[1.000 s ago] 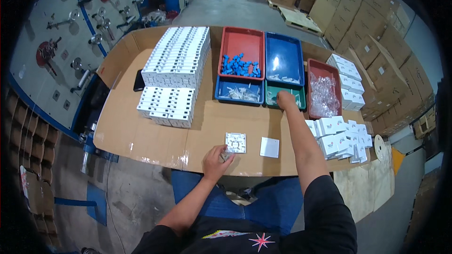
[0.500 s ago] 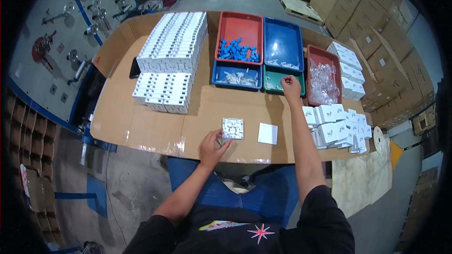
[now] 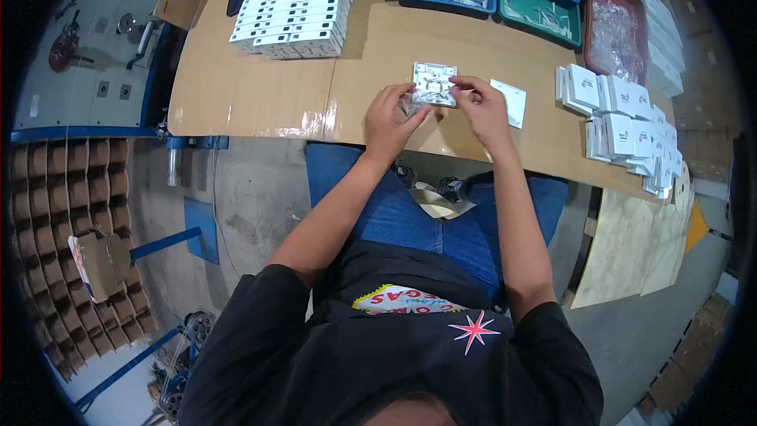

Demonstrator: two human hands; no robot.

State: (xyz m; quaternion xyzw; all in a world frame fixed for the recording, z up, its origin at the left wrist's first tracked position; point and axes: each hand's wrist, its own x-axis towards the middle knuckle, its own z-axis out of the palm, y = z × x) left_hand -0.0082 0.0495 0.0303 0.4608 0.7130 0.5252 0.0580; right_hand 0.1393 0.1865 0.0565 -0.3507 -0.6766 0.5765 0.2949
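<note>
A white square plastic housing [image 3: 434, 84] with moulded inner parts lies on the cardboard-covered table in front of me. At its left edge my left hand [image 3: 389, 120] is curled, with a small clear plastic piece [image 3: 409, 104] between thumb and fingers. My right hand [image 3: 483, 113] is at the housing's right side, thumb and fingertips pinched together over its edge. Whatever is in that pinch is too small to make out. A flat white square cover [image 3: 512, 101] lies just right of my right hand, partly behind it.
Tall stacks of white units [image 3: 296, 20] stand at the left. At the back are a blue tray [image 3: 404, 1] and a green tray [image 3: 544, 31], both with small white pieces, and a red tray [image 3: 588, 28] of clear plastic. White boxes [image 3: 619, 134] pile up at right.
My right hand has come back from the green tray to the housing's right edge. The left hand stays at the housing's left. The view has tilted down toward my body.
</note>
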